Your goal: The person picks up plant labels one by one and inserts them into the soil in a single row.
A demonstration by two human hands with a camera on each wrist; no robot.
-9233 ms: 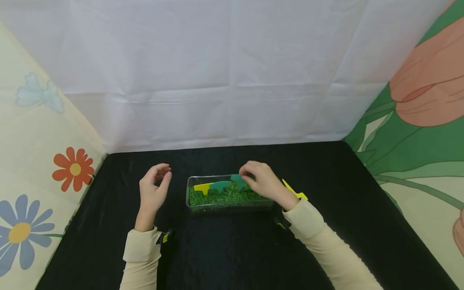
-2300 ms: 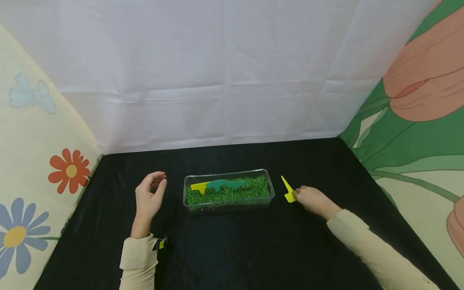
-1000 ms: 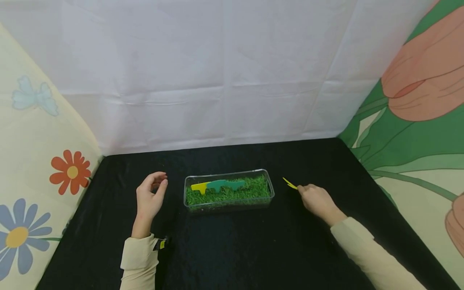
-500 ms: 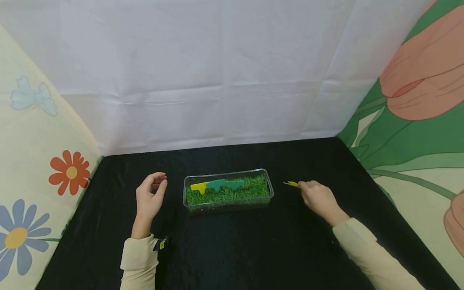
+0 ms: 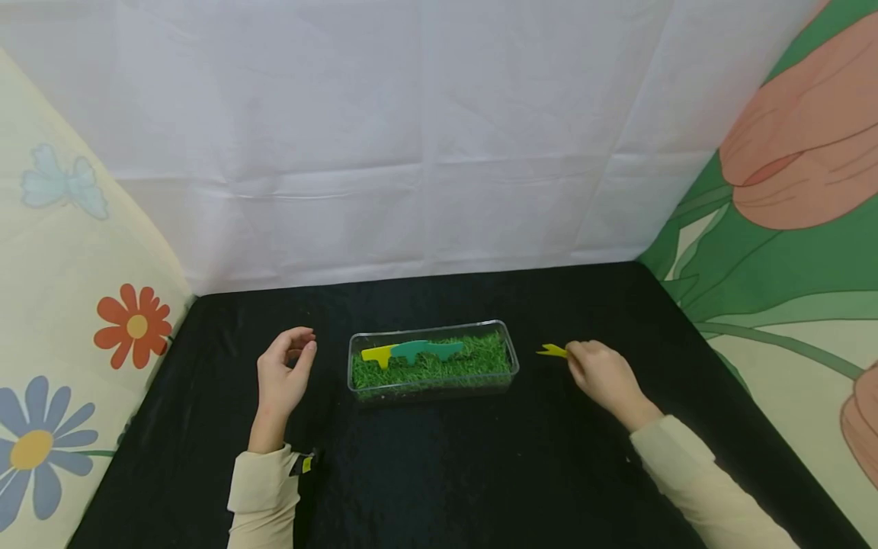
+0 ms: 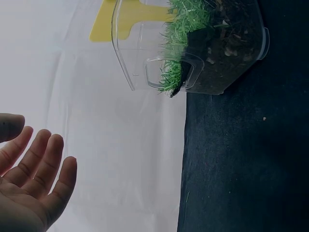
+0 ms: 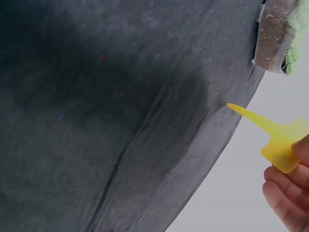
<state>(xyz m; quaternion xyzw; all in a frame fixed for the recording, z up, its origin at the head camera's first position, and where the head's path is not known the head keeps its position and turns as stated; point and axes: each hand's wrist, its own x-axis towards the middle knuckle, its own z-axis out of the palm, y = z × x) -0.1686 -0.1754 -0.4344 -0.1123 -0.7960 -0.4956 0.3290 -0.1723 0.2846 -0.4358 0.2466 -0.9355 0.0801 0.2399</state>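
Observation:
A clear plastic box [image 5: 433,389] filled with green grass stands mid-table. A yellow tag [image 5: 378,354] and two dark green tags [image 5: 425,349] stick up from the grass. My right hand [image 5: 598,375] is to the right of the box and pinches another yellow plant tag [image 5: 552,351], lifted off the cloth with its point toward the box. In the right wrist view that yellow tag [image 7: 273,133] sits at my fingertips [image 7: 285,181]. My left hand [image 5: 283,377] rests left of the box, fingers loosely curled and holding nothing; the left wrist view shows its relaxed fingers [image 6: 41,169] and the box end [image 6: 193,53].
A black cloth [image 5: 439,473] covers the table. A white sheet [image 5: 425,137] hangs behind it, with flower-printed panels on the left [image 5: 75,305] and right [image 5: 789,229].
My right hand left the box, went to the yellow tag lying right of it and picked it up. The tag now hangs off the cloth. My left hand has stayed put.

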